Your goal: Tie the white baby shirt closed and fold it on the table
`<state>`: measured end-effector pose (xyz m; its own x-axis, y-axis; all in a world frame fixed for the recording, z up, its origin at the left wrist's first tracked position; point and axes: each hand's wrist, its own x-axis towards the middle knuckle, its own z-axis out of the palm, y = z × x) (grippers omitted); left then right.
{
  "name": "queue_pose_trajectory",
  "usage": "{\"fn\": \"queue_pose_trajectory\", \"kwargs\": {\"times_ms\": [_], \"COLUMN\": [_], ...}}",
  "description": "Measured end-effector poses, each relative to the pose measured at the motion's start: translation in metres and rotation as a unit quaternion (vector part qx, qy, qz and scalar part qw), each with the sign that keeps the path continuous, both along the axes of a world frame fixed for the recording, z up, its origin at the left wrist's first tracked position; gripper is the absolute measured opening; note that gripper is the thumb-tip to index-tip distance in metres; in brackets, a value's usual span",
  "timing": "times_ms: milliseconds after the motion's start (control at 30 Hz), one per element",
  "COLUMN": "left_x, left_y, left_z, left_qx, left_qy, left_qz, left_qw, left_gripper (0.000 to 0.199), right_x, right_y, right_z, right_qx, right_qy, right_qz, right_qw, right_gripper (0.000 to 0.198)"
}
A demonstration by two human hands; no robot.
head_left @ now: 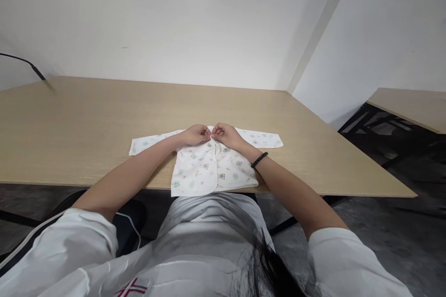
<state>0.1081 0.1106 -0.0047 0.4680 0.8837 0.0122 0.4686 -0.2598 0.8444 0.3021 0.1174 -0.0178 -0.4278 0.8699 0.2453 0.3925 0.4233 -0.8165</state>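
Observation:
A small white baby shirt [195,171] with a green and brown print lies front side up on the table, its two long sleeves spread out to the left and right. Its lower hem hangs slightly past the table's near edge. At the top of the front opening, by the neckline, my left hand [197,134] pinches the fabric. Close beside it, my right hand [226,135] pinches the other side of the opening, the fingertips of both hands almost touching. Whatever fastener lies between the fingers is hidden. A black beaded bracelet [259,160] circles my right wrist.
The wooden table [104,116] reaches back to a white wall [174,37]. A thin black gooseneck stem [36,72] stands at the far left. Another table [411,104] is off to the right. A white cable [134,227] hangs below the near edge.

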Motion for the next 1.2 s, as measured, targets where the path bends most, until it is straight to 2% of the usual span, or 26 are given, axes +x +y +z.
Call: {"fn": "queue_pose_trajectory", "kwargs": {"times_ms": [300,467,600,700,800,967,1067,1133,1200], "left_x": [0.002,0.000,-0.003,-0.004,-0.004,-0.005,-0.006,-0.007,-0.007], "left_y": [-0.009,-0.010,-0.007,-0.002,0.002,0.009,0.013,0.017,0.020], "left_z": [0.009,0.011,0.011,0.006,0.000,-0.008,-0.011,-0.014,-0.015], "left_qx": [-0.025,-0.025,-0.009,0.017,0.051,0.107,0.135,0.150,0.161], "left_qy": [-0.004,-0.012,0.000,0.020,0.041,0.072,0.087,0.094,0.098], "left_qz": [0.028,0.022,0.017,0.023,0.030,0.037,0.040,0.042,0.044], "left_qw": [0.999,0.999,1.000,0.999,0.997,0.991,0.986,0.983,0.981], "left_gripper": [0.023,0.020,0.019,0.018,0.017,0.015,0.014,0.012,0.013], "right_x": [-0.004,-0.003,-0.003,-0.004,-0.005,-0.001,0.001,0.002,0.002], "right_y": [-0.003,-0.002,0.000,-0.001,-0.004,-0.014,-0.021,-0.026,-0.030], "right_z": [-0.004,-0.006,-0.008,-0.007,-0.003,0.012,0.022,0.026,0.029], "right_qx": [-0.019,-0.064,-0.098,-0.100,-0.079,0.001,0.040,0.039,0.023], "right_qy": [0.043,0.065,0.074,0.062,0.036,-0.017,-0.098,-0.196,-0.264], "right_qz": [-0.004,-0.021,-0.042,-0.050,-0.052,-0.066,-0.066,-0.038,-0.008], "right_qw": [0.999,0.996,0.992,0.992,0.995,0.998,0.992,0.979,0.964], "right_gripper": [0.025,0.035,0.036,0.033,0.029,0.016,0.031,0.041,0.039]}}
